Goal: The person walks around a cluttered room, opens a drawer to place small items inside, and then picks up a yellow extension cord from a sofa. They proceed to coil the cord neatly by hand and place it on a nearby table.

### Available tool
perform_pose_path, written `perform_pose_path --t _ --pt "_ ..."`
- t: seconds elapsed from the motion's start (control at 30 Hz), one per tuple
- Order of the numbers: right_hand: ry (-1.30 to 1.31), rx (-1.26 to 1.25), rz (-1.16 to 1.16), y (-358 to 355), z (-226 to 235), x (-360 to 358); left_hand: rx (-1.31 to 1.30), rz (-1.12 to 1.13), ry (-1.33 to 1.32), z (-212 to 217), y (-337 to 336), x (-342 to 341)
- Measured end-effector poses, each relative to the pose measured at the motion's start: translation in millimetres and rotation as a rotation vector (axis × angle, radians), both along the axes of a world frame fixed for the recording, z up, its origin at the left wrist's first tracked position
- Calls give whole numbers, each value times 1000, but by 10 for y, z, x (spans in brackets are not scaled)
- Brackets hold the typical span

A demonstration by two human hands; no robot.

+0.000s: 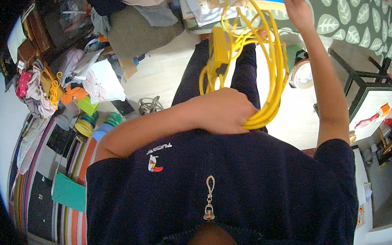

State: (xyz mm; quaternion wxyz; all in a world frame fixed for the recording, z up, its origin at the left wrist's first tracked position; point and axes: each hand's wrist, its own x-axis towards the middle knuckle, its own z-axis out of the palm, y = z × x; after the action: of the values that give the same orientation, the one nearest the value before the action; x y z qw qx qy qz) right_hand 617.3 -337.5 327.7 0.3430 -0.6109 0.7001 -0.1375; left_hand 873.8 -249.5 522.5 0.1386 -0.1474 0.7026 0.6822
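Pale flooring spreads across a cluttered room, with a dark green cloth printed with pale leaves along the far right. In front of the person's body, left of the raised right arm, is a looped coil of bright yellow cable. The left hand is closed in a fist around its near end. A yellow rectangular box sits at the coil's left side, just beyond that hand, with cable at its near end. The right hand is raised at the far right, near the leafy cloth; whether it grips anything cannot be told. Beyond the coil to the left, an olive-grey cushion-like bundle lies under folded clothes. Loose grey cable rests on the floor at left, and a black-framed piece of furniture stands at right.
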Motion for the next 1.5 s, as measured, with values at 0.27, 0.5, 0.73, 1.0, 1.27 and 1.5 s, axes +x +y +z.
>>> perform_pose_path --t 0.27,0.5,0.73,1.0,1.27,1.5 --pt "78 142 1017 -16 -506 1416 -143 -144 153 -60 -71 -428" --pt "357 595 720 539 -1557 1175 -132 -117 307 -336 197 -640" --pt "66 890 -9 685 -2233 1263 -46 555 590 -1227 1192 -1019" --pt "-376 1071 -187 912 -2273 1420 69 -94 328 -1004 534 -814" --pt "-1501 1303 89 181 -264 2080 -83 -122 232 -525 494 -732" --pt "-1506 796 -178 -576 855 1140 -194 -46 51 -322 366 -420"
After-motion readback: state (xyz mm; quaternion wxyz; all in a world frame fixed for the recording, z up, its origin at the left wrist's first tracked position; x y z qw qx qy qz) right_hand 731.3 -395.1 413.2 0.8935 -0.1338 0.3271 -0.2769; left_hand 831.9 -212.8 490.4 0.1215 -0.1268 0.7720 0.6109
